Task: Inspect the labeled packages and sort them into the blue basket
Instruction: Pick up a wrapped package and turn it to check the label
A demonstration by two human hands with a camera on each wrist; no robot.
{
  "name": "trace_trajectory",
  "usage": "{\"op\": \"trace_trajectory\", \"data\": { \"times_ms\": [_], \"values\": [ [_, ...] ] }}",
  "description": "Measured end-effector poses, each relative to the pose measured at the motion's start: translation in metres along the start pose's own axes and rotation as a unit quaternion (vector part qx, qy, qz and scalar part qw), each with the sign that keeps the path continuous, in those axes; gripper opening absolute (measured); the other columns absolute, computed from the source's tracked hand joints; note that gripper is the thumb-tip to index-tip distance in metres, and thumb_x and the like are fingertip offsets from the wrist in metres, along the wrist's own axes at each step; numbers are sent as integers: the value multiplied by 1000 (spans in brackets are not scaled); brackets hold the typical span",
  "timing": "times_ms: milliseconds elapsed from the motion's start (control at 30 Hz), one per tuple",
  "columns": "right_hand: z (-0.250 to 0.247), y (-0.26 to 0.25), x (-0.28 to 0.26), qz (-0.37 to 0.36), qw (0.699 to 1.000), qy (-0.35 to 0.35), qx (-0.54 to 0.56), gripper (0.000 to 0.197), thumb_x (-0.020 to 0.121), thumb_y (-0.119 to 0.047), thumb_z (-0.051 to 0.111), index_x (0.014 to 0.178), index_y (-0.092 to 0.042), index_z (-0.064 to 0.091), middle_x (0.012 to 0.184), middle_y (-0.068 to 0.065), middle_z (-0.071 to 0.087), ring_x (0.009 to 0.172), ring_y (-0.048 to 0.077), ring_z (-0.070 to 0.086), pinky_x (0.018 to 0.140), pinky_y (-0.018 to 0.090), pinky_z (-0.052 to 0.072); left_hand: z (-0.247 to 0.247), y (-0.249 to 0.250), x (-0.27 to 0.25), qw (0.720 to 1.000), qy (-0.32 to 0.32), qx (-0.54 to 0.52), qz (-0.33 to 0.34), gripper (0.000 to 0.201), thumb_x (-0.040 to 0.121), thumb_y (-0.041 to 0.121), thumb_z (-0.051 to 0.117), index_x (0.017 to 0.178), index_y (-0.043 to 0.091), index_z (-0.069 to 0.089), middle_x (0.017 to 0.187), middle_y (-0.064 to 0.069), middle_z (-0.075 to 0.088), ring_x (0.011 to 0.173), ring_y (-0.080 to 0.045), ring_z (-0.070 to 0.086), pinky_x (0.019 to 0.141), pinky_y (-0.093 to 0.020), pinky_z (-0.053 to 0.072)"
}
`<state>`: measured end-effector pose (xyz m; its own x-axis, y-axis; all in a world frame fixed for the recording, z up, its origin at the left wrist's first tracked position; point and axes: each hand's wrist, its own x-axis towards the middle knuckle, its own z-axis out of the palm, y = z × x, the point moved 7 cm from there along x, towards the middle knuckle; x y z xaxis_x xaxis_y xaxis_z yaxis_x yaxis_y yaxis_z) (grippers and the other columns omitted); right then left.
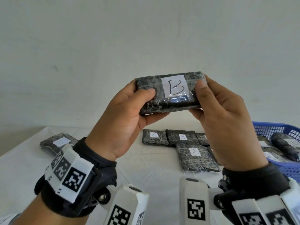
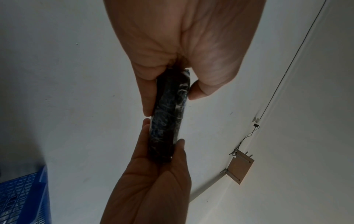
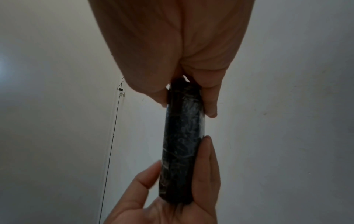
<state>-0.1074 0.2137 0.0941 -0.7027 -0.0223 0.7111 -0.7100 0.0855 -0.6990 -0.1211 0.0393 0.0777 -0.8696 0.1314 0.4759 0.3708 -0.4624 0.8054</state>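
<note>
The person holds one flat black package wrapped in clear film, with a white paper label marked "B", up in front of the head camera, well above the white-covered counter. The left hand pinches its left end, thumb on the labelled face and fingers behind; the right hand grips the right end the same way. Both wrist views show the package edge-on, clamped between thumb and fingers at each end.

Judged from this, the step in hand is the inspection: the label faces the camera and reads plainly, and the package has not yet gone anywhere.

Some sorting looks done. The blue plastic mesh basket at the right edge of the counter already holds several dark wrapped packages; their labels are too blurred or hidden to read.

Much is left. A cluster of similar packages labelled "A" lies on the counter beyond the hands, with one more "A" package nearer, and others partly hidden behind the right hand. A single wrapped package lies apart on the left side of the counter; its label is unreadable.

Whether the "A" packages belong in the basket cannot be told from the pictures.
</note>
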Motion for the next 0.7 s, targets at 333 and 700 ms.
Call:
{"op": "trace_trajectory", "data": {
  "times_ms": [333,700],
  "values": [
    [5,-5,-4,1,998,30,-61,21,105,-30,62,103,-13,74,92,4,79,90,30,73,86,49,61,3,-4,-1,998,10,68,12,48,81,26,69,125,6,63,118,-11,76,107,-22,75,88,-35,61],
    [5,6,-6,70,991,-32,-106,96,71,-64,86,152,-35,42,145,-15,57,130,2,59,109,31,51,1,-16,0,996,6,36,-80,31,88,23,67,107,-1,71,99,-13,78,92,-20,77,85,-34,63]
  ]
}}
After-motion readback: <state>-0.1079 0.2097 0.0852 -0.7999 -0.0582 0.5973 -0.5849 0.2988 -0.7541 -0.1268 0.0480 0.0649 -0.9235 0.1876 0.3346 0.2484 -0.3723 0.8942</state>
